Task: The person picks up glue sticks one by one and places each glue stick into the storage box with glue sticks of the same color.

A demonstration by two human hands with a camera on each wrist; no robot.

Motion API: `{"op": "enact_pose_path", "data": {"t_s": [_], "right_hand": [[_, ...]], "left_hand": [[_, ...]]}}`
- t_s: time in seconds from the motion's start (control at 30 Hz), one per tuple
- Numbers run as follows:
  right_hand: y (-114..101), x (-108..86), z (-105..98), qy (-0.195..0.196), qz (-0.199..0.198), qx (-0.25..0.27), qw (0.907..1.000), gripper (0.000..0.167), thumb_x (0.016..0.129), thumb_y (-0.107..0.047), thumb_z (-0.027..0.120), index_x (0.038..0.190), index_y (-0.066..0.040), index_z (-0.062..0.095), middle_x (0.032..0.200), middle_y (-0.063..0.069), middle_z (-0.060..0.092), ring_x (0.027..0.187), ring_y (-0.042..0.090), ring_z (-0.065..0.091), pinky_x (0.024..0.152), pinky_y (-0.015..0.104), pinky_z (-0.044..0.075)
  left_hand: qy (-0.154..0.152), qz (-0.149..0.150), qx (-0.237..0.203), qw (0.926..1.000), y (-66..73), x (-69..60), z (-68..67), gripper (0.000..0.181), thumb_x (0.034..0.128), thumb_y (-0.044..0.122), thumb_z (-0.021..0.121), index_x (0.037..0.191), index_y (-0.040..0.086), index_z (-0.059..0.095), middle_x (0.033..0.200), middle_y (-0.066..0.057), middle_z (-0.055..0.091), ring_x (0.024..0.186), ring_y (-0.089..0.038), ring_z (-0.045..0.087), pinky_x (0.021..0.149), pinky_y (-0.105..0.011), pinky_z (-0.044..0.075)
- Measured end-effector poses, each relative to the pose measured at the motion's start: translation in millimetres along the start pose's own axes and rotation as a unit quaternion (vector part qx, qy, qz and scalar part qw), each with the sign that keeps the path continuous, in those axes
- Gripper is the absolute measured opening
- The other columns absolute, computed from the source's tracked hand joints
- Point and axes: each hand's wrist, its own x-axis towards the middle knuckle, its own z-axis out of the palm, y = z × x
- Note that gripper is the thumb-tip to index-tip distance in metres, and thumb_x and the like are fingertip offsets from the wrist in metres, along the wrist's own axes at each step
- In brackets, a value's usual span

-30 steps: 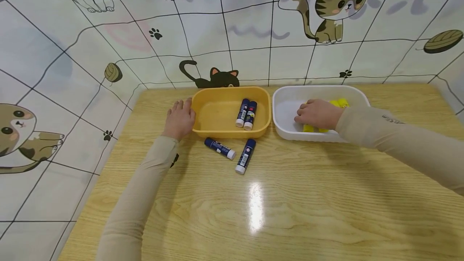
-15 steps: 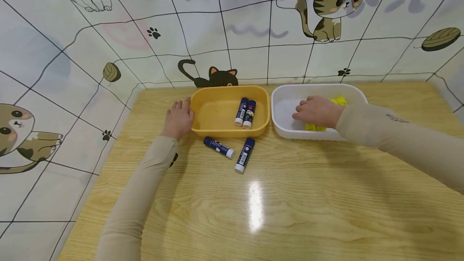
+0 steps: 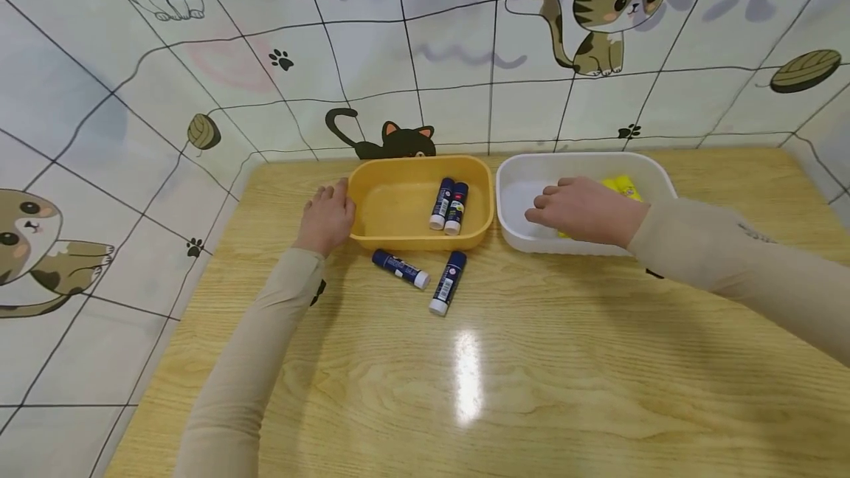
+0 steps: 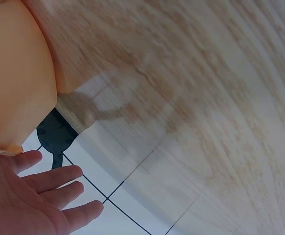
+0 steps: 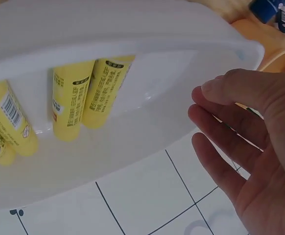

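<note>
At the left end of the yellow-orange basket (image 3: 392, 244), my left hand (image 3: 325, 218) touches the rim with its fingers relaxed. My right hand (image 3: 584, 209) hovers over the white basket (image 3: 531, 244); in the right wrist view the hand (image 5: 245, 132) has loosely bent fingers and holds nothing. Several yellow tubes (image 5: 74, 100) lie in the white basket beside it, partly hidden by the hand in the head view. Two dark blue glue sticks (image 3: 442, 203) rest side by side in the yellow-orange basket. The left wrist view shows the left hand (image 4: 39, 196) beside that basket (image 4: 17, 73), fingers extended.
Two more blue glue sticks, one slanting (image 3: 401, 269) and one more upright in view (image 3: 448, 283), lie on the wooden table (image 3: 564, 367) in front of the yellow-orange basket. Behind and to the left stands a tiled, cat-patterned wall covering (image 3: 458, 113).
The right hand has shifted slightly left over the white basket, and its sleeve covers a different part of the rim. The left hand stays at the yellow-orange basket. The head view has shifted slightly.
</note>
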Motion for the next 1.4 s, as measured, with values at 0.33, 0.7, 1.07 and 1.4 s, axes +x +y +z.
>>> {"op": "enact_pose_path", "data": {"t_s": [0.33, 0.7, 1.07, 1.4], "right_hand": [[-15.2, -9.4, -9.6, 0.054, -0.017, -0.016, 0.9983, 0.027, 0.074, 0.012, 0.071, 0.083, -0.007, 0.055, 0.071, 0.000, 0.050, 0.065, 0.019, 0.046, 0.058, 0.029, 0.039], [-25.3, -12.9, -20.4, 0.070, -0.023, -0.011, 0.9972, 0.028, 0.073, 0.014, 0.070, 0.084, -0.007, 0.054, 0.078, 0.002, 0.055, 0.073, 0.022, 0.051, 0.064, 0.033, 0.043], [-35.6, -8.7, -26.5, 0.108, -0.026, -0.013, 0.9938, 0.025, 0.077, 0.008, 0.073, 0.094, -0.004, 0.060, 0.095, 0.007, 0.065, 0.089, 0.026, 0.060, 0.077, 0.038, 0.050], [-49.6, 0.3, -25.4, 0.096, -0.017, 0.027, 0.9949, 0.029, 0.080, 0.003, 0.074, 0.106, -0.003, 0.064, 0.104, 0.009, 0.068, 0.096, 0.027, 0.062, 0.082, 0.040, 0.052]], "left_hand": [[0.011, -0.001, -0.004, 0.9999, -0.6, 1.1, 2.4, 0.053, 0.1025, 0.025, 0.023, 0.150, 0.004, 0.026, 0.150, -0.028, 0.028, 0.139, -0.045, 0.021, 0.110, -0.061, 0.018], [0.016, -0.002, -0.009, 0.9998, -0.2, 0.9, 4.1, 0.052, 0.1021, 0.025, 0.024, 0.150, 0.004, 0.027, 0.149, -0.029, 0.028, 0.139, -0.045, 0.021, 0.110, -0.060, 0.018], [0.017, -0.001, -0.016, 0.9997, 1.1, -0.3, 1.7, 0.052, 0.1020, 0.023, 0.025, 0.150, 0.004, 0.028, 0.150, -0.029, 0.027, 0.139, -0.045, 0.021, 0.110, -0.060, 0.017], [0.012, -0.002, -0.016, 0.9998, 1.1, -0.6, 1.3, 0.052, 0.1019, 0.023, 0.024, 0.150, 0.004, 0.026, 0.149, -0.030, 0.027, 0.139, -0.046, 0.020, 0.110, -0.060, 0.017]]}}
